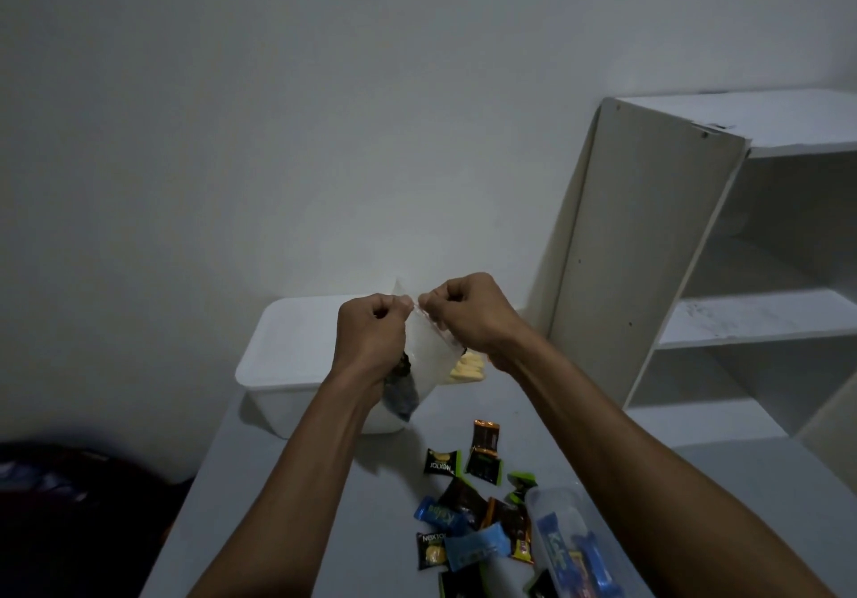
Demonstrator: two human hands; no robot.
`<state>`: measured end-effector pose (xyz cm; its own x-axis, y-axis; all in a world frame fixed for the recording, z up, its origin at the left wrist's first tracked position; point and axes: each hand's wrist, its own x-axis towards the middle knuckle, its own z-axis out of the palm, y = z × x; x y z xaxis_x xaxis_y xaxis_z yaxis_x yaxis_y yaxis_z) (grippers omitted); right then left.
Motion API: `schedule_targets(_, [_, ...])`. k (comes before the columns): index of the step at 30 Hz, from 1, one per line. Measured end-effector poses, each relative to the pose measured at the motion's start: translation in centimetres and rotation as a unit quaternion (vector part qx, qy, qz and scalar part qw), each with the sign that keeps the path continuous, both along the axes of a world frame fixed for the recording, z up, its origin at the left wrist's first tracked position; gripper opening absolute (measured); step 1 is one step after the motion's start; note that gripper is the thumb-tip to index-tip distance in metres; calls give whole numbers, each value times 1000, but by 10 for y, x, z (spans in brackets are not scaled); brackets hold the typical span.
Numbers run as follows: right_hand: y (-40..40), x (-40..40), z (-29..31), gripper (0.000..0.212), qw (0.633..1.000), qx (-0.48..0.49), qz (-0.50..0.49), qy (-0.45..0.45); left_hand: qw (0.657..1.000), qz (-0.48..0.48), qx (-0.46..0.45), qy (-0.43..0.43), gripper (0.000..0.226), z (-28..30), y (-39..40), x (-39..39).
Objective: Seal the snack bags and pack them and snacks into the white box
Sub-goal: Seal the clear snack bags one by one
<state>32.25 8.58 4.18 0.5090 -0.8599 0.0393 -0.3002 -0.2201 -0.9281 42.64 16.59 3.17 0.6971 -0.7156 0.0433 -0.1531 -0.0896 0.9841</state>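
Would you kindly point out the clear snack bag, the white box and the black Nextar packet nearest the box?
clear snack bag [424,342]: head view, on its translucent middle between the hands.
white box [278,342]: head view, on its flat top.
black Nextar packet [440,460]: head view, on its printed front.

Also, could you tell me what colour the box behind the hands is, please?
White; the box shows best in the head view.

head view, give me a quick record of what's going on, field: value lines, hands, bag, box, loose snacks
left hand: left hand pinches the top edge of the clear bag
right hand: right hand pinches the same top edge
bag: held up above the table, dark snacks in its lower corner
box: white box at the table's far end, behind the bag
loose snacks: wrapped snacks scattered on the near table
other: clear tub of snacks at lower right; white shelf to the right
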Motion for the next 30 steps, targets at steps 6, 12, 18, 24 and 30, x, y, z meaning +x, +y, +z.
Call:
schedule_targets(6, [5,-14,-4,24,998,9,51,38,1000,12,-1,24,21,-1,2,6])
schedule_targets(12, [8,-18,-16,22,999,5,35,12,999,-17,32,37,16,-5,2,-5])
schedule_targets(18, [14,-24,-24,23,999,30,11,14,996,-18,57,67,19,-12,4,-15])
schedule_targets(24, [26,-28,-35,26,999,44,-17,14,993,-11,65,98,18,-18,8,-13])
schedule_targets(30, [30,-30,-37,28,1000,-12,-22,17,994,-9,51,95,17,-24,10,-15])
